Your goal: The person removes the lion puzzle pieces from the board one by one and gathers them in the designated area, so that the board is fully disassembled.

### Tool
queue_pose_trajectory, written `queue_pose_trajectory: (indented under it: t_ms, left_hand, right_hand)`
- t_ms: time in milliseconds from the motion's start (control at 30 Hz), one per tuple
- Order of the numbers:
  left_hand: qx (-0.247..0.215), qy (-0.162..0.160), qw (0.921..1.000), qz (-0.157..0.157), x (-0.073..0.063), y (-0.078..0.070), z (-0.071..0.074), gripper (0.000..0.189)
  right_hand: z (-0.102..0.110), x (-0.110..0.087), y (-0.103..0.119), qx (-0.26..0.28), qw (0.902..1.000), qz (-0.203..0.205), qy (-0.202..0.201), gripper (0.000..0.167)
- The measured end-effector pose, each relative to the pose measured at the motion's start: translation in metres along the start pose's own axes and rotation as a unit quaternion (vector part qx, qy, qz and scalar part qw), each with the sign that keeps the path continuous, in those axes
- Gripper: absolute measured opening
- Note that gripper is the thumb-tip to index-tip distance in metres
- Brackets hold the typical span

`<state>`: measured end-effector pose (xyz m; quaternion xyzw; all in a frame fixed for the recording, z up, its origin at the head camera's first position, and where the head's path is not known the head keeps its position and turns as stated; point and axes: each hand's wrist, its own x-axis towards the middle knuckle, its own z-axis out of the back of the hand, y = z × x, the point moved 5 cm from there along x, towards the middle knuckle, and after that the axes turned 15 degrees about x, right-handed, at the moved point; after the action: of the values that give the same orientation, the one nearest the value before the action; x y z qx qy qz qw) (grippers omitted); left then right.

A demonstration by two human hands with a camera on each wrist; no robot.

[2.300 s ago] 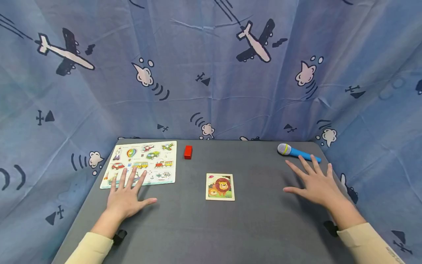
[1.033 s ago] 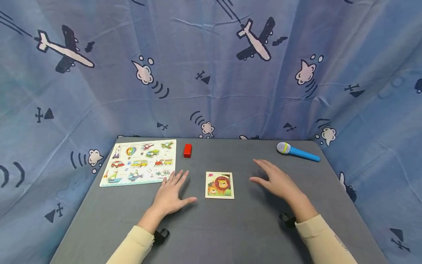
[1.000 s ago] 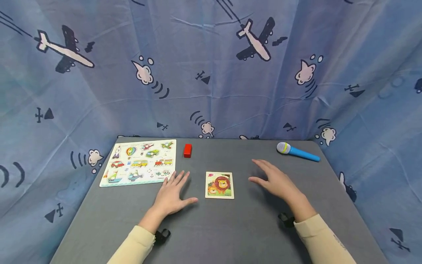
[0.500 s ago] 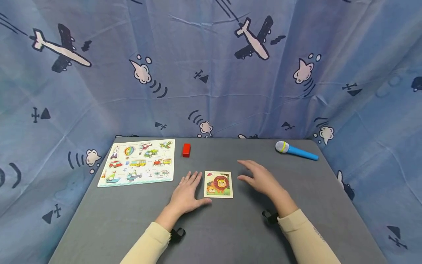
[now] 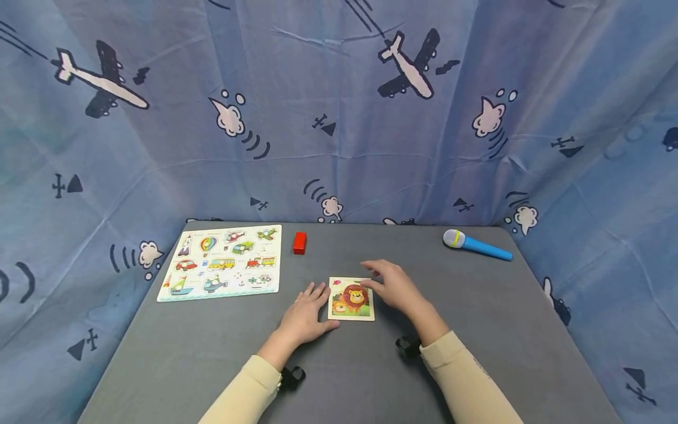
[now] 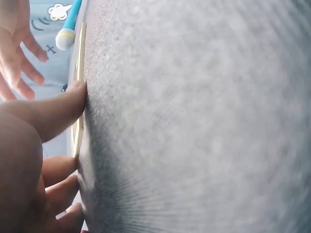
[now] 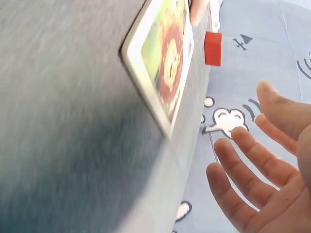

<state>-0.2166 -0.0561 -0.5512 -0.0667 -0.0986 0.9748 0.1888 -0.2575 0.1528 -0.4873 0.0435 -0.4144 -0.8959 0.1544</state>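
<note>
A small square lion picture board point(image 5: 351, 309) with a pale rim lies flat on the grey table. My left hand point(image 5: 304, 319) rests at its left side, fingers spread, the index fingertip and thumb right at its edge. In the left wrist view, that thumb point(image 6: 63, 107) reaches along the board's thin side point(image 6: 80, 58). My right hand point(image 5: 394, 287) hovers over the board's right edge, overlapping its upper right corner in the head view. From the right wrist view, the fingers of my right hand point(image 7: 257, 174) are loosely bent, hold nothing and stand apart from the board point(image 7: 170, 63).
A large puzzle board with vehicle pictures point(image 5: 219, 264) lies at the back left. Beside it is a red block point(image 5: 299, 243). A blue toy microphone point(image 5: 479, 245) lies at the back right. A blue patterned curtain point(image 5: 339, 118) surrounds the table's back and sides.
Both hands have moved inward from the table's sides to the lion board, the left to its left edge, the right over its right edge. The objects have stayed in place.
</note>
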Motion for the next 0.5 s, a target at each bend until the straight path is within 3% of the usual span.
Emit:
queue_pose_trajectory:
  t_ms: [500]
  left_hand:
    - [0.026, -0.005, 0.9995, 0.018, -0.001, -0.003, 0.002, 0.077]
  right_hand:
    - [-0.044, 0.029, 0.002, 0.026, 0.9977, -0.042, 0.046, 0.041]
